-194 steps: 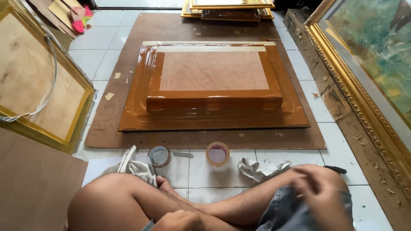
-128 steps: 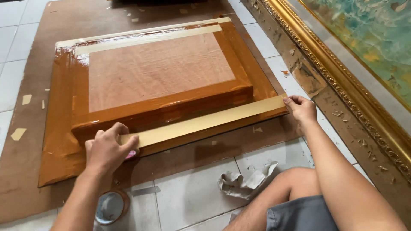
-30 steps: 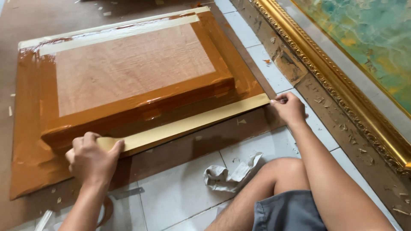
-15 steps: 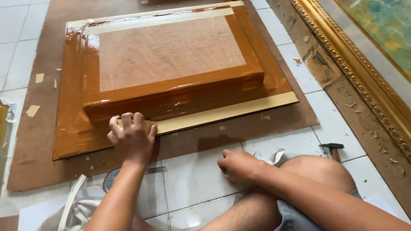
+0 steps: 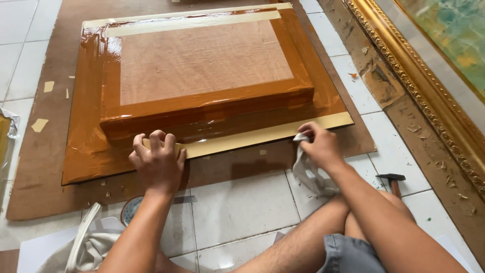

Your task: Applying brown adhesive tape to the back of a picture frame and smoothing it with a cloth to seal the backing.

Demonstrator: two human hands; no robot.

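— Both hands on the tape strip (image 5: 262,135)?
— Yes, lower centre; left hand (image 5: 157,163) curled, fingers pressing its end; right hand (image 5: 319,145) clamps a white rag (image 5: 308,172) against the strip's right part.

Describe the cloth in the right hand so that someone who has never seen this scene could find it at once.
Start at the large brown tape-wrapped panel lying on the floor and follow the pale tape strip along its near edge toward its right end. There the right hand presses a crumpled white rag against the strip, the rest hanging onto the tiles. It is soft and creased, unlike the hammer to its right.
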